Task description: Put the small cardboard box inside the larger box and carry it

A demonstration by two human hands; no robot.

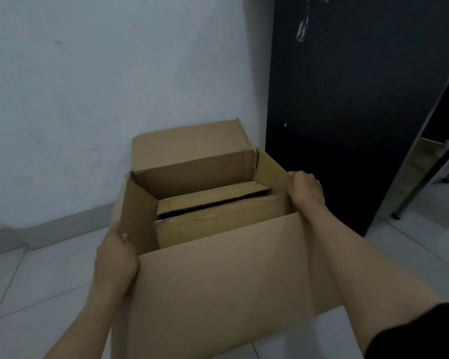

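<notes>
Nearest us, the larger box [218, 281] fills the lower view, its 2 side walls gripped by our hands: left hand [116, 255] pinching the left wall, right hand [306, 189] clasping the right rim. We see the small cardboard box [218, 216] resting inside, flaps partly open.

Matt brown cardboard large box [218, 281], creased cardboard small box [218, 216] with worn edges, glossy pale floor tiles [36, 294], matt painted wall [88, 99], dark matt cabinet panel [347, 99]

The larger box [218, 281] hides its own base — and most of the small cardboard box [218, 216].
</notes>
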